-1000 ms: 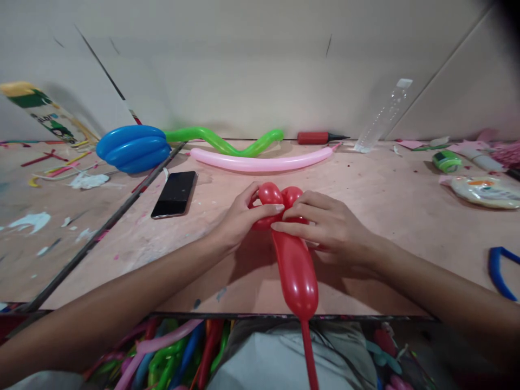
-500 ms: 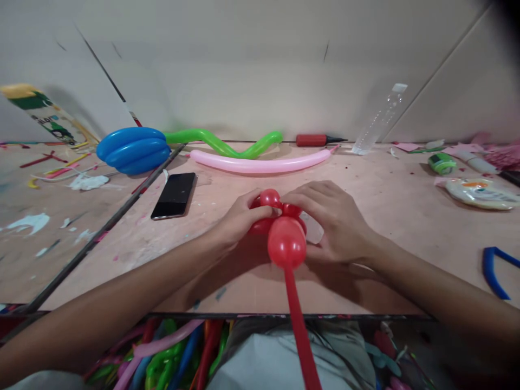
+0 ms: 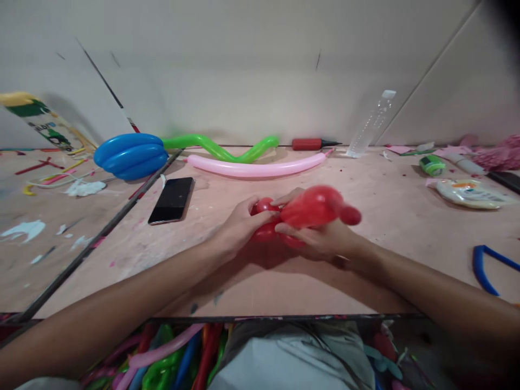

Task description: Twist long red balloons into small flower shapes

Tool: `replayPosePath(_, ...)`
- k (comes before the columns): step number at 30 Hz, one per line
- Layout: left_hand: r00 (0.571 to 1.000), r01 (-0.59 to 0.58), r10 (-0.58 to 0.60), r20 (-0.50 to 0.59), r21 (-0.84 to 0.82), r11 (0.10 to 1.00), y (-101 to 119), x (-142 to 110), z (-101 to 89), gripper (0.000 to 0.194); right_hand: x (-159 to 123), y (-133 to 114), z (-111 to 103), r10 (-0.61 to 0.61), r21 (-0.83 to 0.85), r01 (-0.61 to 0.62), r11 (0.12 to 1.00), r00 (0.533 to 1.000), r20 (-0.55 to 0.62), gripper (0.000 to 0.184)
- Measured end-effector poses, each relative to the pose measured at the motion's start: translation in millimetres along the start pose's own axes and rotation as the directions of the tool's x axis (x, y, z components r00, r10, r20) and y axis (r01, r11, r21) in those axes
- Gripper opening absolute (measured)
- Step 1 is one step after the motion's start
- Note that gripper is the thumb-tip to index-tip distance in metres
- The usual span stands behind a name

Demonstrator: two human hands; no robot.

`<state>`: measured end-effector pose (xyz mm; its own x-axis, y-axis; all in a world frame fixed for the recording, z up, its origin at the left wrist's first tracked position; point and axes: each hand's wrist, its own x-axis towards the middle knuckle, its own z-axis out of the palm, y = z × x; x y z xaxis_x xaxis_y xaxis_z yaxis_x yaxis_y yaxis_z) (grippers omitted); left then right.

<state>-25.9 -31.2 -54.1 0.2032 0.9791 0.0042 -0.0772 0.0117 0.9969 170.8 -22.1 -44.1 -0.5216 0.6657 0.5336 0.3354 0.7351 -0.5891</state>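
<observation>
Both hands hold a red twisted balloon just above the middle of the table. My left hand is closed around its small round bubbles on the left side. With thumb and fingers, my right hand grips the balloon near the twists, partly hidden behind a large bubble. That large bubble is blurred by motion and points right, ending in a small dark red tip. Beyond the hands lie a long pink balloon and a bent green balloon joined to a blue folded balloon.
A black phone lies left of my hands. Along the wall are a red hand pump and a clear plastic bottle. At right sit a green roll, a white packet and a blue strip. Several balloons fill the space below the table edge.
The large red bubble has swung from pointing down toward me to pointing right. Its long flat tail no longer hangs over the table edge. My right hand has turned and moved slightly lower.
</observation>
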Motion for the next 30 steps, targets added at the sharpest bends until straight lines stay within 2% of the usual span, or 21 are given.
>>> replayPosePath(2, 0.999, -0.039, 0.038, 0.021, 0.044, 0.998, 1, -1, -0.5, 0.03, 3, -3, 2, 0.228, 0.248, -0.214, 0.945, 0.973, -0.029, 0.034)
replayPosePath(4, 0.995, -0.095, 0.093, 0.03, 0.103, 0.99, 3, -2, -1.0, 0.031, 5, -8, 3, 0.382, 0.41, -0.328, 0.851, 0.922, -0.054, 0.042)
replayPosePath(6, 0.991, -0.132, 0.127, 0.038, 0.17, 0.977, 4, -3, -2.3, 0.034, 7, -10, 4, 0.439, 0.503, -0.365, 0.784, 0.898, -0.032, 0.044)
replayPosePath(8, 0.989, -0.145, 0.134, 0.065, 0.211, 0.967, 4, -2, -4.5, 0.036, 8, -9, 4, 0.456, 0.57, -0.395, 0.72, 0.889, 0.04, 0.039)
replayPosePath(11, 0.977, -0.182, 0.155, 0.144, 0.198, 0.963, 2, 0, -8.1, 0.036, 8, -4, 4, 0.492, 0.6, -0.447, 0.663, 0.865, 0.101, 0.036)
replayPosePath(15, 0.964, -0.215, 0.181, 0.196, 0.166, 0.962, 1, 1, -10.7, 0.035, 7, -3, 4, 0.536, 0.588, -0.458, 0.667, 0.843, 0.048, 0.036)
replayPosePath(20, 0.967, -0.216, 0.188, 0.172, 0.161, 0.963, 6, 0, -10.8, 0.039, 7, -6, 3, 0.491, 0.63, -0.386, 0.673, 0.871, 0.009, 0.037)
replayPosePath(22, 0.965, -0.247, 0.228, 0.128, 0.152, 0.957, 7, -1, -9.3, 0.046, 6, -5, 4, 0.452, 0.612, -0.352, 0.709, 0.892, -0.01, 0.037)
replayPosePath(24, 0.965, -0.263, 0.263, 0.023, 0.16, 0.951, 6, -3, -6.8, 0.052, 7, -4, 4, 0.44, 0.574, -0.322, 0.753, 0.895, -0.075, 0.034)
replayPosePath(27, 0.977, -0.146, 0.161, -0.137, 0.113, 0.983, 4, -7, -1.9, 0.056, 9, -7, 6, 0.446, 0.542, -0.258, 0.8, 0.859, -0.25, 0.034)
replayPosePath(28, 0.984, -0.082, 0.092, -0.156, 0.07, 0.994, 3, -8, -0.1, 0.056, 9, -9, 7, 0.442, 0.536, -0.231, 0.812, 0.843, -0.306, 0.034)
replayPosePath(30, 0.992, 0.021, -0.024, -0.128, -0.031, 0.999, 1, -11, 3.2, 0.058, 9, -14, 9, 0.429, 0.521, -0.195, 0.831, 0.821, -0.377, 0.034)
